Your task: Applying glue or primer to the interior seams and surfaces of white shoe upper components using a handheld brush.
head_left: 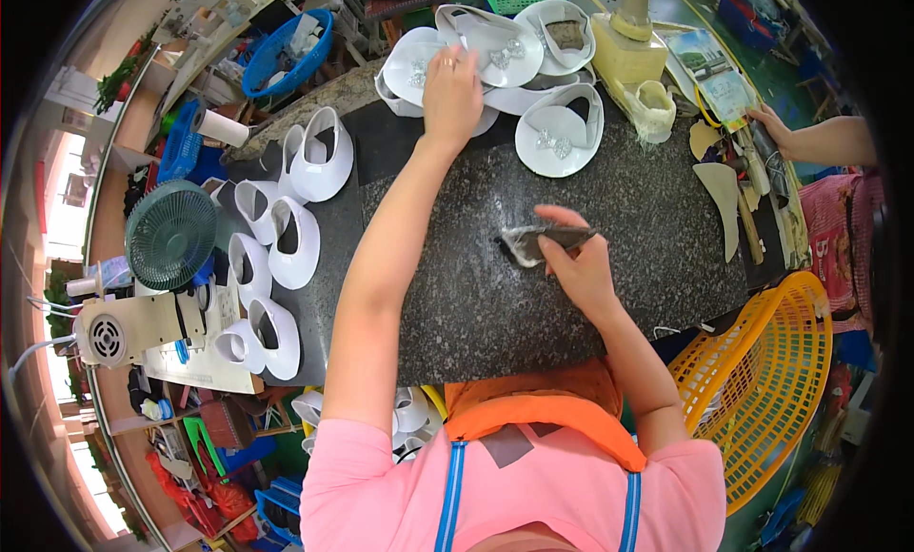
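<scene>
At the far side of the dark stone slab, my left hand reaches onto a group of white shoe uppers with sparkling silver bows. Its fingers are bent onto the edge of one white shoe upper. Just right of it lies another bowed upper, with one more nearer to me. My right hand is closed round the dark handle of a brush. The brush's whitish, coated end points left, low over the slab's middle.
Several plain white uppers stand along the left side of the slab. A green fan is beyond them. At right are a coated pot, tools, a yellow basket and another person's hand.
</scene>
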{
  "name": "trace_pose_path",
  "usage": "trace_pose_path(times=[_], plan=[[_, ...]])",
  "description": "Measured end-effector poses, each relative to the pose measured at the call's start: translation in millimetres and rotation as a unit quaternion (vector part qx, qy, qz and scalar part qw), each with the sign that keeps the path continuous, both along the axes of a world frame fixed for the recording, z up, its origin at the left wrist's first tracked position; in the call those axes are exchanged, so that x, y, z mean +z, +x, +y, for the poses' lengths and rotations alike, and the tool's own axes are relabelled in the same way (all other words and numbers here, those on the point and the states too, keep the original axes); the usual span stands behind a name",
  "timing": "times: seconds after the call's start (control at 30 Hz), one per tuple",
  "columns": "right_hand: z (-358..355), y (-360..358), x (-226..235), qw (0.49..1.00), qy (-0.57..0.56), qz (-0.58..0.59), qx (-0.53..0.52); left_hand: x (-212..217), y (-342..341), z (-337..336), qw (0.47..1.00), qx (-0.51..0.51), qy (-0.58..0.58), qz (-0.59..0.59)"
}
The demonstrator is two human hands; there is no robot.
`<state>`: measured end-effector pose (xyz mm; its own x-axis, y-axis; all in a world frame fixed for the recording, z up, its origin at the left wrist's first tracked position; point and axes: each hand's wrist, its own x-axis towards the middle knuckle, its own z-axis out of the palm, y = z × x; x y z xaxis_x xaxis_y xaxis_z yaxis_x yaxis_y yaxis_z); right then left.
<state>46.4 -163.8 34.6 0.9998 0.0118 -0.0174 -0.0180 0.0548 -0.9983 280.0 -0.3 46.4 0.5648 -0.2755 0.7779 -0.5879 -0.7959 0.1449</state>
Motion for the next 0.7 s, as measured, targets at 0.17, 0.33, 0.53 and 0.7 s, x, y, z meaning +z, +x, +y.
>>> trace_pose_path(times=[0.17, 0.33, 0.53, 0.7], plan=[[-6.0, -0.1, 8.2, 0.999, 0.013, 0.038, 0.013, 29.2, 49.8, -45.3, 0.986, 0.127, -0.041, 0.099], [-21.5, 1.3, 8.5, 0.999, 0.016, 0.029, -0.003, 19.9, 75.4, -38.0, 0.942, 0.177, -0.06, 0.278], [-41.9, 1.1, 0.9, 0.999, 0.028, 0.015, -0.021, 81.7, 65.3, 31.8, 0.974, -0.012, -0.198, 0.107], [-109.8, 39.4, 6.8, 0.982, -0.054, -0.05, -0.174, 120.2, -79.1, 46.9, 0.951, -0.04, -0.12, 0.283]])
